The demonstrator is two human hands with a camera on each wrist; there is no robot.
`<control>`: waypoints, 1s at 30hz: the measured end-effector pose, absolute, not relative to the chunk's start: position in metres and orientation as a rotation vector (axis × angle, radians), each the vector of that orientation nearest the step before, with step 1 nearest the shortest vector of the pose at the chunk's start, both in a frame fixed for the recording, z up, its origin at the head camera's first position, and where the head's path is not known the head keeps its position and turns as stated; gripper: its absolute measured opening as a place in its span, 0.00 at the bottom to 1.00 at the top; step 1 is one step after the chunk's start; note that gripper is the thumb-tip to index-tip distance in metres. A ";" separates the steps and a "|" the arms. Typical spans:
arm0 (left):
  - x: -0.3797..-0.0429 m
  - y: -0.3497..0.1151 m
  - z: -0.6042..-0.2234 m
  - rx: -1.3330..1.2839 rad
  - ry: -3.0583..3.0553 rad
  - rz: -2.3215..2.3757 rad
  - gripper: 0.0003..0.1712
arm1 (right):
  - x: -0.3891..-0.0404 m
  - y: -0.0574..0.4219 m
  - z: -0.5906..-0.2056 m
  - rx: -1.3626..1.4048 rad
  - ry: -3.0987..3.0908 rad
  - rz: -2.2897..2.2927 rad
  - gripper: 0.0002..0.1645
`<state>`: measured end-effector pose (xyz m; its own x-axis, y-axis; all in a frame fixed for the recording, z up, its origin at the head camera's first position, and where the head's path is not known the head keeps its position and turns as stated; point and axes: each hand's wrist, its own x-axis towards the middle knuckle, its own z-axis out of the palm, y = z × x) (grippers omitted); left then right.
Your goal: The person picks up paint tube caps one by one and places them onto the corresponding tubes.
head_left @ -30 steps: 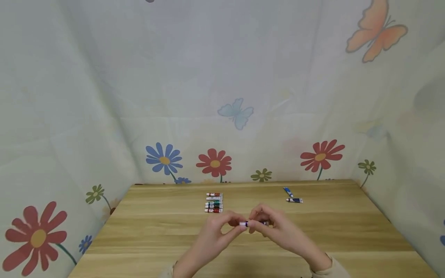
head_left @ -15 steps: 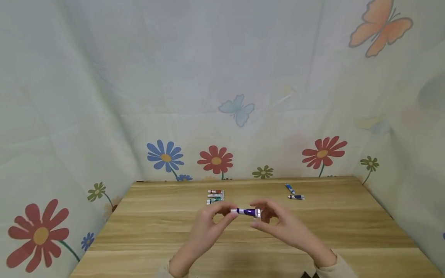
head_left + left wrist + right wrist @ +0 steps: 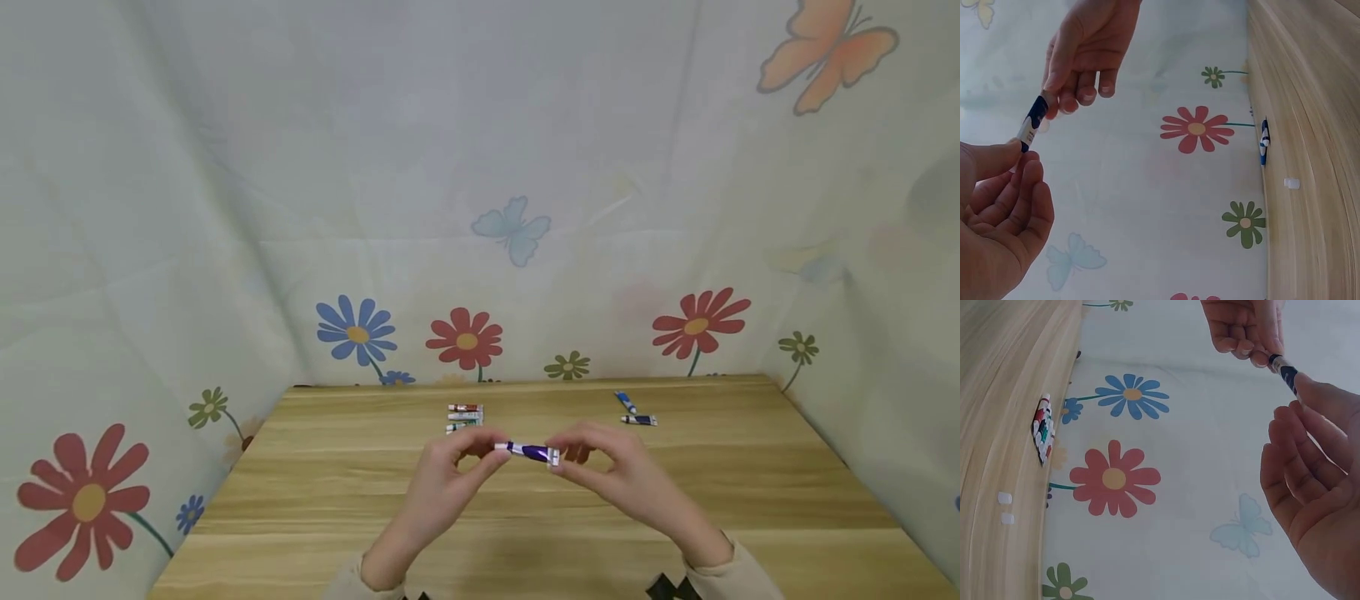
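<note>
A purple paint tube [image 3: 534, 452] is held up in the lower middle of the head view, lying nearly level between the two hands, its white cap toward the left of the frame and its flat crimped end toward the right. The left hand [image 3: 442, 482] pinches the cap end between thumb and fingertips; the right hand [image 3: 628, 472] pinches the crimped end the same way. Neither of the hands is spread wide, and their other fingers are loosely bent. Just beyond the left hand, left of centre, paint tubes lie side by side on the worktop [image 3: 757, 475]: a red-orange tube [image 3: 465, 407], a whitish tube [image 3: 465, 416] and a green tube [image 3: 461, 427] can be made out, and the hand blocks the near part of the row. Right of centre, near the back edge, a bright blue tube [image 3: 625, 402] lies slanted with its lower end beside a dark blue tube [image 3: 639, 420], which lies crosswise. On the wood in the right wrist view, at lower left, are two small white pieces [image 3: 1006, 508], too indistinct to identify. Behind the worktop hangs a pale backdrop [image 3: 390, 183] printed with flowers and butterflies. Light sleeves [image 3: 738, 575] enter at the bottom edge, with a dark, angular object [image 3: 662, 587] just beside the right one, only partly in frame.
</note>
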<state>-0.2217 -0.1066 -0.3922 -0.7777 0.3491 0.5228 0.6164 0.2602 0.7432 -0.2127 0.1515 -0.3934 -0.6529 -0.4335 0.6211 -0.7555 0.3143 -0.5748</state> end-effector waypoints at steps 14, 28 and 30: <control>-0.219 -0.105 -0.391 -0.931 -2.274 -1.511 0.10 | -0.213 0.156 -0.394 1.071 -2.248 1.216 0.13; -0.215 -0.107 -0.387 -1.052 -2.233 -1.436 0.07 | -0.205 0.146 -0.397 0.965 -2.331 1.601 0.17; -0.214 -0.107 -0.386 -1.060 -2.231 -1.429 0.07 | -0.205 0.146 -0.397 0.968 -2.354 1.642 0.17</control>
<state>-0.2136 -0.1071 -0.3863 -0.6888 0.4267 0.5861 0.7108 0.2385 0.6618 -0.2048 0.1455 -0.3970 -0.7902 -0.4345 0.4322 -0.5557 0.2104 -0.8043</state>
